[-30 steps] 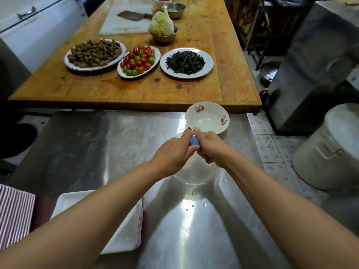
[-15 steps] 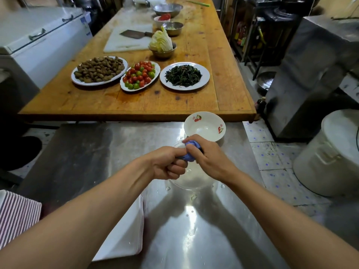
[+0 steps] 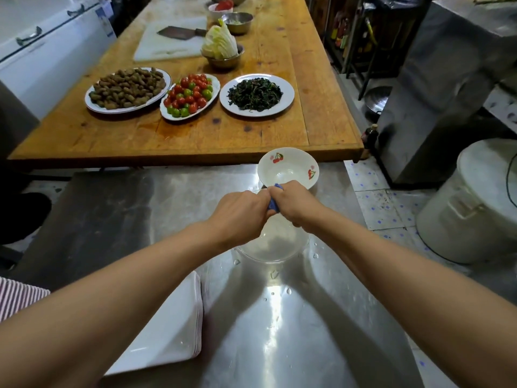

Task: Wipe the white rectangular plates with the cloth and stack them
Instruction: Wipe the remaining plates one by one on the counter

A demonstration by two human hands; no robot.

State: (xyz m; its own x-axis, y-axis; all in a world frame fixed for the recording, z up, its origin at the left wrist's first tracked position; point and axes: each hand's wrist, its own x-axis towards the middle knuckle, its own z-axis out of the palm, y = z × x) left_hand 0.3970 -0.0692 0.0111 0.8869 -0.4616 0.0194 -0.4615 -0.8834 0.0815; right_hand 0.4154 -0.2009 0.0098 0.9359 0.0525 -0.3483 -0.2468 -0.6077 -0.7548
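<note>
The steel counter [image 3: 117,219] fills the lower frame. The plates [image 3: 173,326] sit stacked at lower left, untouched. At centre, over a clear bowl [image 3: 274,245], the left hand [image 3: 240,214] and right hand [image 3: 293,203] both grip the blue cloth [image 3: 273,205], apparently wringing it. Wiping seems not yet begun; next calls for carrying the cloth to the top plate.

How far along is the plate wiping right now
Done: nothing confirmable; white rectangular plates already sit stacked, whether wiped is unclear. In hand: the left hand and right hand grip the blue cloth above a clear bowl. Left: wiping plates.
</note>
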